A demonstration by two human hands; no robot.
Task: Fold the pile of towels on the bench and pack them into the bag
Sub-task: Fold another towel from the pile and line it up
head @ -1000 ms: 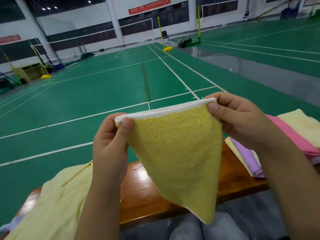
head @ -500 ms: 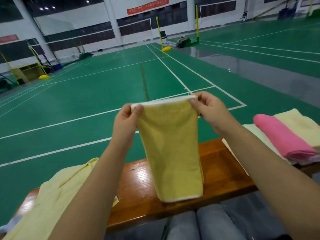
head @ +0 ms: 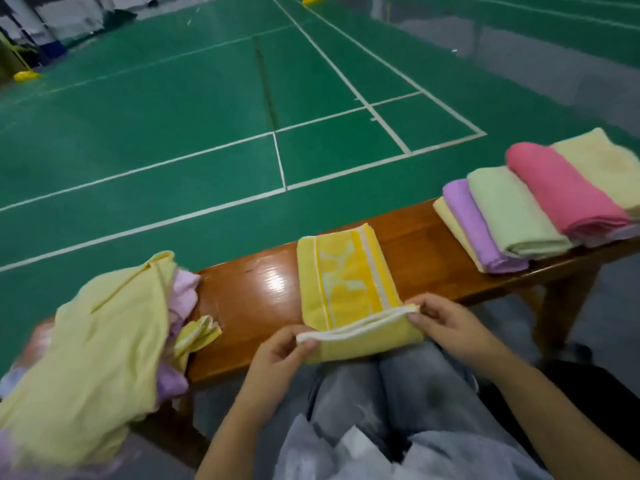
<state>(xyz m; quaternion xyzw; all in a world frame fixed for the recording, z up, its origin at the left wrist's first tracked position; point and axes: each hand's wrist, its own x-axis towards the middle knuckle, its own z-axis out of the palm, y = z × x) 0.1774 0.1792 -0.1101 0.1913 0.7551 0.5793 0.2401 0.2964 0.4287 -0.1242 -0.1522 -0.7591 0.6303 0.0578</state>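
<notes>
A bright yellow terry towel with a white hem (head: 346, 278) lies folded lengthwise across the glossy brown wooden table (head: 249, 299), its near end hanging over the edge. The left hand (head: 280, 351) and right hand (head: 446, 323) fingers pinch that hem's two corners.

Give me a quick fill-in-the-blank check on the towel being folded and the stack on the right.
1. The yellow towel lies on the wooden ____.
2. The left hand and the right hand each pinch a corner of its ____ edge, the one nearer the person.
3. In the folded stack at the right, the pink towel lies directly on a pale ____ one.

Missing words: bench; white-trimmed; green
</notes>
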